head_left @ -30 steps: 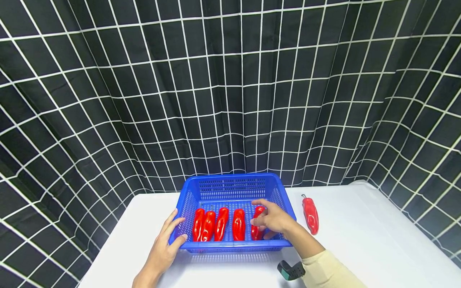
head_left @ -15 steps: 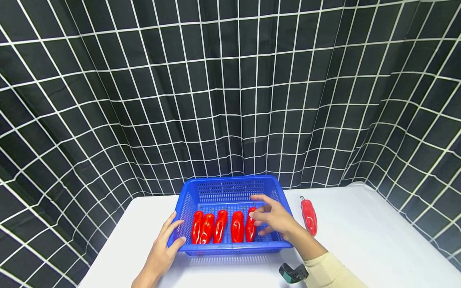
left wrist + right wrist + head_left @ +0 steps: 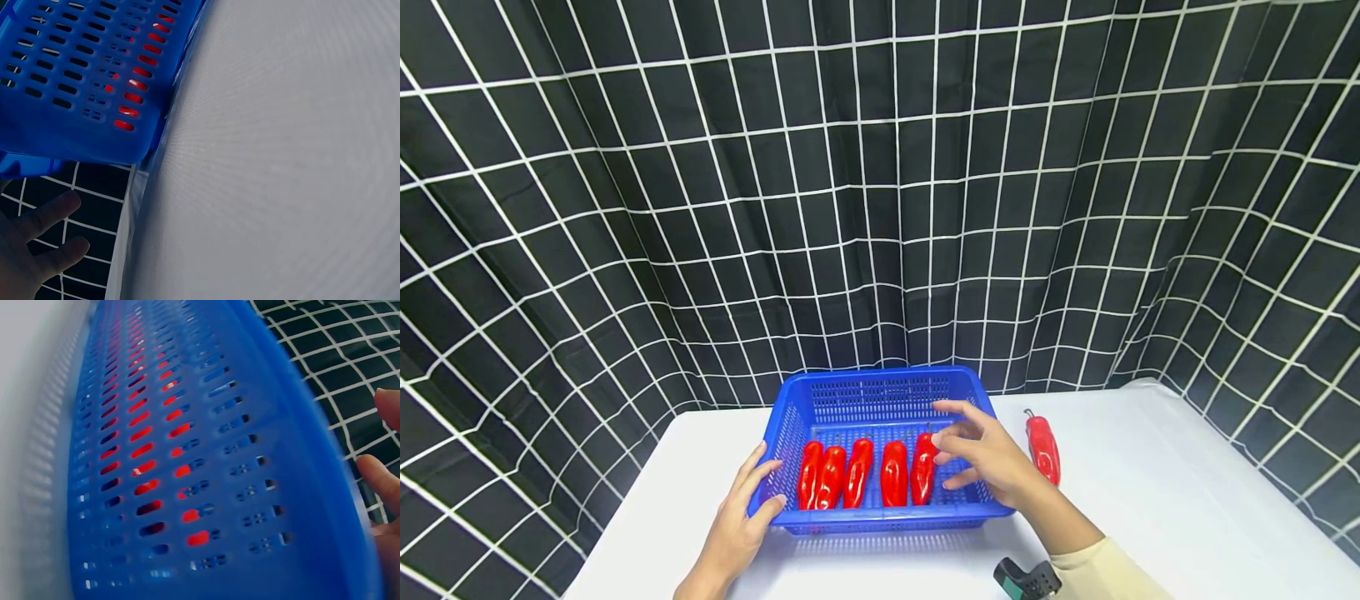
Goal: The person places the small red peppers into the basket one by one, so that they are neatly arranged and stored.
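Note:
In the head view a blue perforated plastic basket (image 3: 880, 516) holds several glossy long red peppers lying in a row. My left hand (image 3: 733, 523) rests at its front left corner, the thumb over the rim and the other fingers along the left side. In the left wrist view its fingers (image 3: 65, 259) look straight and spread. Over the right part of the basket, my right hand (image 3: 988, 457) has its fingers loosely spread, holding nothing. Its fingertips are right beside the rightmost pepper (image 3: 922, 477). In the right wrist view, red shows through the slots of the basket wall (image 3: 300, 550).
Another red pepper (image 3: 1042, 446) with a dark stem lies on the white table (image 3: 1150, 508), right of the basket. A black curtain (image 3: 880, 208) with white grid lines stands behind and on both sides. A dark strap device (image 3: 1026, 579) sits at my right wrist.
My right hand has let go of the rightmost pepper, which now lies further left, closer to its neighbour. The hand has drawn back to the right. My left hand has stayed at the corner.

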A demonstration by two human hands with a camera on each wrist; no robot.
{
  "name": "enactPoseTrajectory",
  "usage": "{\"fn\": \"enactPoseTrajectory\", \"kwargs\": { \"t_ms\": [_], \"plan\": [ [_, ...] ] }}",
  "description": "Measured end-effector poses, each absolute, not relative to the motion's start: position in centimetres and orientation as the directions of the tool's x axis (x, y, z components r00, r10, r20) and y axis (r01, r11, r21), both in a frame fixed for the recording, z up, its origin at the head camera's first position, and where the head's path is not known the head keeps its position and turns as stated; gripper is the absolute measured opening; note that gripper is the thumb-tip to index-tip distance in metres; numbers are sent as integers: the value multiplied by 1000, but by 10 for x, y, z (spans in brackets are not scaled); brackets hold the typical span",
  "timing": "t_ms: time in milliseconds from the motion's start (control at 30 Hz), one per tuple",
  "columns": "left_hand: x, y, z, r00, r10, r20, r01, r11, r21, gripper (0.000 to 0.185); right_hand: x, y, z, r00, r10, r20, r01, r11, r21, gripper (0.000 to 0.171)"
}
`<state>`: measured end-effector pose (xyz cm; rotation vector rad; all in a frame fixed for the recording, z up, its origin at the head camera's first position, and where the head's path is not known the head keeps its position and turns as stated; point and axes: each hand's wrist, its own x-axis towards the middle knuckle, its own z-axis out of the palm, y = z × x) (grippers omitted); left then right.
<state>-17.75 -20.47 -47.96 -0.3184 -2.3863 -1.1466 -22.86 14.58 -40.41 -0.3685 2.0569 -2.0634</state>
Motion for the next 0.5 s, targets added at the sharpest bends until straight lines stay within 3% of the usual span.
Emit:
{"fn": "enactPoseTrajectory", "kwargs": {
  "t_ms": [500],
  "plan": [
    [-178, -205, -480, -868, 2, 496, 392, 614, 685, 42, -212, 165, -384, -932, -360, 53, -48, -22, -999, 61]
  ]
}}
